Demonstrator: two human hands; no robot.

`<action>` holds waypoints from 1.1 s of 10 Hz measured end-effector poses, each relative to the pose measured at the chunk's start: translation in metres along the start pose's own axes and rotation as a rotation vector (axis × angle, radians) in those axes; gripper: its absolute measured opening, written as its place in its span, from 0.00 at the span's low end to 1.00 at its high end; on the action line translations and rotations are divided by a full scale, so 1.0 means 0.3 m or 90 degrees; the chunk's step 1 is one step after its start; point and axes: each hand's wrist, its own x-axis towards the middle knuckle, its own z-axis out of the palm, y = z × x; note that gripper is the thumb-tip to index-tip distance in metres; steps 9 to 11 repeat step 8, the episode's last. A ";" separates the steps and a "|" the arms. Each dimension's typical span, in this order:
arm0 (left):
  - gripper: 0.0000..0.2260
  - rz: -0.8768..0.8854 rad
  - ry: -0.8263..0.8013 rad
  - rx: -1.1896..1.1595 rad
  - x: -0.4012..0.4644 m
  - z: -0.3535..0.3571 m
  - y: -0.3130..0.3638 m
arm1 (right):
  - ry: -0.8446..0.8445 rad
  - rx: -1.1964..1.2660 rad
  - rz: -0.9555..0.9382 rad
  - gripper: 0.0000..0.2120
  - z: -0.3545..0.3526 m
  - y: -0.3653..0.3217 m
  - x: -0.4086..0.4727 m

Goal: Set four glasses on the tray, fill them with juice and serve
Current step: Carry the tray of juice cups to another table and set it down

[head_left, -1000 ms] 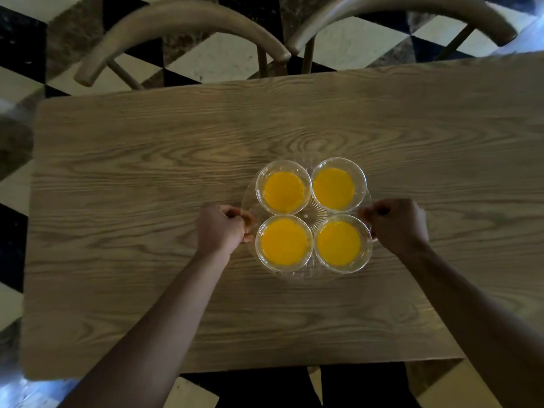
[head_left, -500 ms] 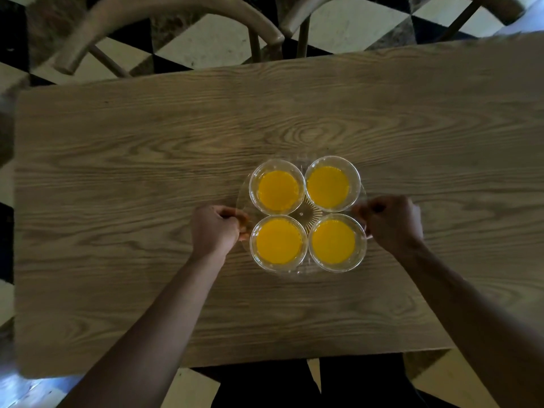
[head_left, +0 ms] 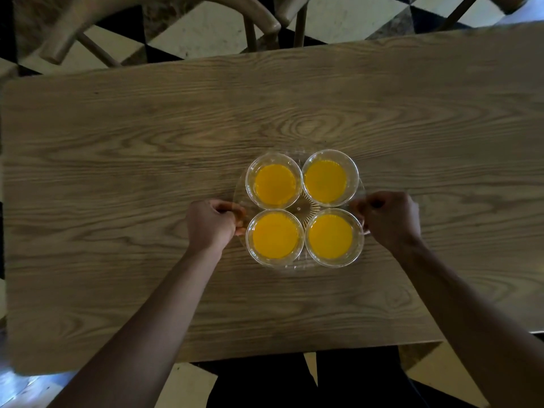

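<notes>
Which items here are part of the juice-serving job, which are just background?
Job: clear tray; four glasses of juice; left hand and right hand, closed on the tray's sides.
Background: wooden table; two chairs; checkered floor.

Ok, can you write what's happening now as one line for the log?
stage: serving | left hand: gripping tray edge | right hand: gripping opposite edge | glasses: four, filled, on tray | table: under tray

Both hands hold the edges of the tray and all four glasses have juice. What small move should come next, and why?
Probably open both hands slowly and draw them away. The clear tray appears to sit on the wooden table, the four glasses are filled, and the left hand and right hand grip its opposite edges. A slow release should avoid spilling juice.
</notes>
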 end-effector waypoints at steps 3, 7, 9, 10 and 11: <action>0.08 0.044 -0.025 -0.029 -0.003 -0.007 -0.035 | -0.036 0.033 -0.015 0.12 -0.017 0.004 -0.018; 0.11 0.086 -0.006 -0.021 -0.002 -0.030 -0.068 | 0.000 -0.082 -0.041 0.21 -0.044 0.005 -0.050; 0.11 0.083 0.001 -0.015 -0.003 -0.046 -0.052 | 0.001 -0.076 -0.038 0.19 -0.086 -0.012 -0.048; 0.11 0.083 0.001 -0.015 -0.003 -0.046 -0.052 | 0.001 -0.076 -0.038 0.19 -0.086 -0.012 -0.048; 0.11 0.083 0.001 -0.015 -0.003 -0.046 -0.052 | 0.001 -0.076 -0.038 0.19 -0.086 -0.012 -0.048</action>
